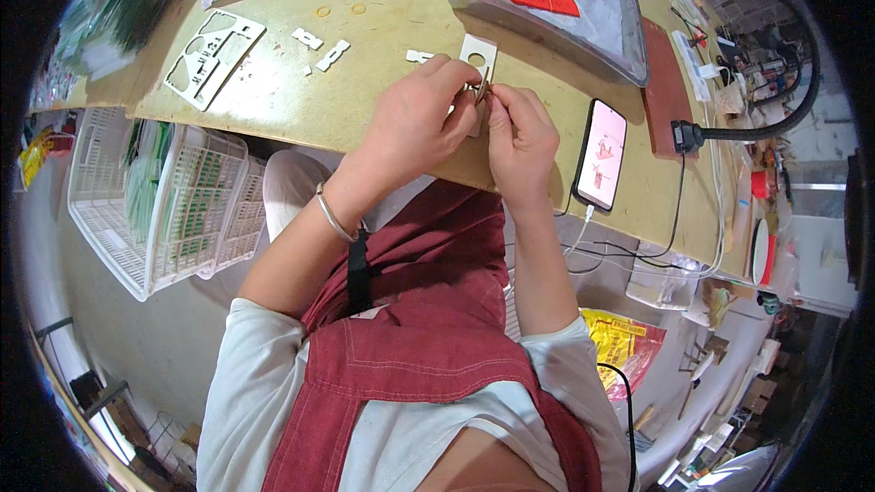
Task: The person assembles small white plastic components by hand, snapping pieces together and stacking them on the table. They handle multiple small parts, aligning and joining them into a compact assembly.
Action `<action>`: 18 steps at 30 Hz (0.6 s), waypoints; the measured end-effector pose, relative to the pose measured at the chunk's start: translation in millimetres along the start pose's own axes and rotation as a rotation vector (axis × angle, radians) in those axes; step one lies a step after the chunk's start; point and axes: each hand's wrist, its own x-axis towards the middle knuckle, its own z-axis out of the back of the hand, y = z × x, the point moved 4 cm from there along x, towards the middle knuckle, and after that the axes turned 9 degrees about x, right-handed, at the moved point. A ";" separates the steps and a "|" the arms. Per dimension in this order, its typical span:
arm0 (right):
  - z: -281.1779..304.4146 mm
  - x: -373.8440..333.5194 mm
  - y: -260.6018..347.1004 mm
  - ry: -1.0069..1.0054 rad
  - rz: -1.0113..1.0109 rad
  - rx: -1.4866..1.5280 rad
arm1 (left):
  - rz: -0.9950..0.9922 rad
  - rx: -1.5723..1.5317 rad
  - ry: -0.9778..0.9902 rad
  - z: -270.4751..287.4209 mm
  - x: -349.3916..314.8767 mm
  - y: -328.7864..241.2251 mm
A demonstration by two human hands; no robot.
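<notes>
Small tan wooden piece (pixel 481 91), apparently a thin cut-out part, sits pinched between the fingertips of left hand (pixel 419 118) and right hand (pixel 519 137), both closed narrowly to steady it.

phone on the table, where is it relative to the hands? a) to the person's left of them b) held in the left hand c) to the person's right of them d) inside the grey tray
c: the phone lies screen-up on the table to the right of the right hand, while both it and the left hand pinch a small white piece.
</notes>
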 end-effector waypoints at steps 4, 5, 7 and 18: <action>3.1 4.3 2.8 0.036 0.023 -0.034 | 0.004 -0.015 -0.039 -3.9 -2.1 -0.7; 4.4 5.5 2.9 0.048 0.006 -0.016 | 0.003 -0.039 -0.048 -4.7 -2.9 0.3; 6.2 8.4 3.5 0.071 -0.028 0.019 | 0.002 -0.056 -0.050 -5.2 -3.4 0.6; 5.5 11.9 3.0 0.113 -0.078 0.040 | -0.010 -0.067 0.002 -1.3 0.5 4.4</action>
